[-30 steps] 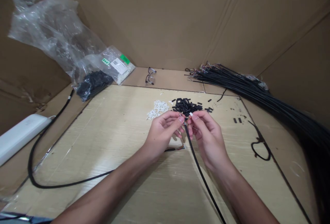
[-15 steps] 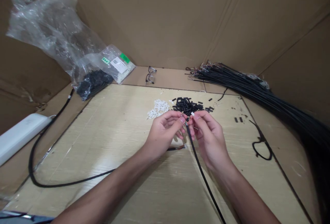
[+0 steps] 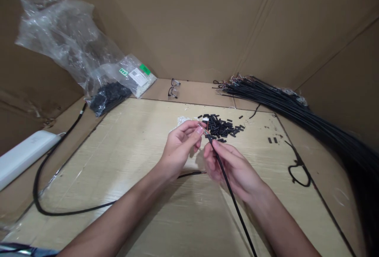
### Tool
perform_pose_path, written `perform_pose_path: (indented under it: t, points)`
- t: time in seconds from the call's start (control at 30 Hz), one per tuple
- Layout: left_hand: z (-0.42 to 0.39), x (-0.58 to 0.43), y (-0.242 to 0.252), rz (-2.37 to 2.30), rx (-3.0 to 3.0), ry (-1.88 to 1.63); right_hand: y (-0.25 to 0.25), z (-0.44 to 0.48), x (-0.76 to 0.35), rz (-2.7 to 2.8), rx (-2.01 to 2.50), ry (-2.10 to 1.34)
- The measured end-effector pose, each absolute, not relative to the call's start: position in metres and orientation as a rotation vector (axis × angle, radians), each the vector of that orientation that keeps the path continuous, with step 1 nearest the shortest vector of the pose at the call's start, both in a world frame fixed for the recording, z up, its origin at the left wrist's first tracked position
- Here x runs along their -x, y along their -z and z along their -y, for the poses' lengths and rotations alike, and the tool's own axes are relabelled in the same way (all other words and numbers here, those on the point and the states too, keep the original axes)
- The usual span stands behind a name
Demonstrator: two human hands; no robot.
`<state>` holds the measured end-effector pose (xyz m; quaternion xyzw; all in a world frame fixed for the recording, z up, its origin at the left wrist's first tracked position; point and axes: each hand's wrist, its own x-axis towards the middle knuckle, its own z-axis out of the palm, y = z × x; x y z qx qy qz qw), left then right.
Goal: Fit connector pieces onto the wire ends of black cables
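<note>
My left hand (image 3: 179, 146) pinches thin stripped wires (image 3: 205, 130) between thumb and forefinger, at the end of a black cable (image 3: 233, 197). Just below that end, my right hand (image 3: 232, 162) is closed around the cable, which runs down to the bottom edge. A small white connector (image 3: 205, 119) on an orange wire stands out beyond the left fingertips. Behind the hands lies a heap of short black tubes (image 3: 220, 126). White connector housings (image 3: 182, 120) are partly hidden by my left hand. Under the hands rests another cable end (image 3: 191, 174).
A thick bundle of black cables (image 3: 281, 103) lies along the right side. Clear plastic bags (image 3: 65, 32) lean at the back left, near eyeglasses (image 3: 173, 88). A white box (image 3: 28, 156) stands at left, and a looped black cord (image 3: 299, 174) lies at right.
My right hand has moved down from the white connector onto the cable. The connector now hangs free on its wire. My left hand has shifted slightly left, still pinching wires.
</note>
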<state>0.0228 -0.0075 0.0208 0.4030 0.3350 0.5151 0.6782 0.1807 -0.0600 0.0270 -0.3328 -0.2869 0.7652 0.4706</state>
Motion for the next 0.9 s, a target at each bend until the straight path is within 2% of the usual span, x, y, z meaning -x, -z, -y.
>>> perform_pose_path:
  t: [0.23, 0.43, 0.9]
  points:
    - [0.011, -0.020, -0.022, -0.736, -0.953, -1.078, -0.036, 0.063, -0.184, 0.672, 0.747, -1.778]
    - [0.012, -0.017, -0.024, -0.694, -1.027, -1.084, -0.044, 0.072, -0.184, 0.815, 0.862, -1.654]
    - [0.009, -0.021, -0.024, -0.817, -1.134, -1.159, -0.019, 0.070, -0.164, 1.225, 1.325, -0.904]
